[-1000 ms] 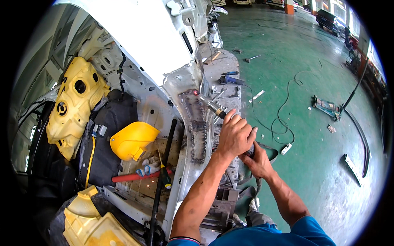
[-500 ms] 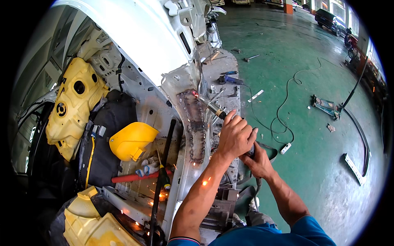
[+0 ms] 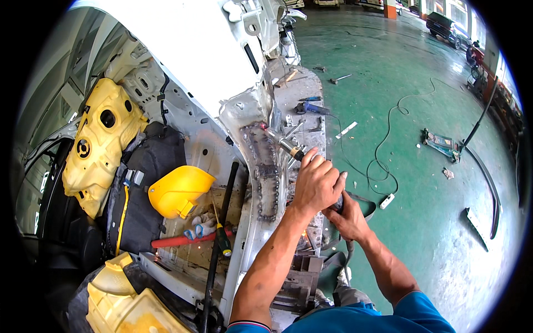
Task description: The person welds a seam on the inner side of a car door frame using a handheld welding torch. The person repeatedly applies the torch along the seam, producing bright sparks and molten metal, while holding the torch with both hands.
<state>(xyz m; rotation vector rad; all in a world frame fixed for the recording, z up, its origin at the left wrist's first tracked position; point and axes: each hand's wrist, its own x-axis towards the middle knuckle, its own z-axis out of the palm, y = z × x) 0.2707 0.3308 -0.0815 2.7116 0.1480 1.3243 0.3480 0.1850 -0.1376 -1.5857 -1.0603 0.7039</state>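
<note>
Both left hand point(image 3: 320, 187) and right hand point(image 3: 352, 217) grip a black-handled, silver-nozzled torch point(image 3: 288, 146); leftward, the orange spark shower has faded, suggesting weaker burning at the weld-dotted grey-brown steel patch point(image 3: 268, 186) ahead.

Vehicle-repair workshop: stripped white car body point(image 3: 183, 50) left of the left grip point(image 3: 318, 183); green floor point(image 3: 422, 205), trolley jack point(image 3: 442, 145), parked dark car point(image 3: 444, 28) to its right.

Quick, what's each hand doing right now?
Left hand: closed, holding the welding torch.
Right hand: closed, holding the same welding torch farther back.
</note>
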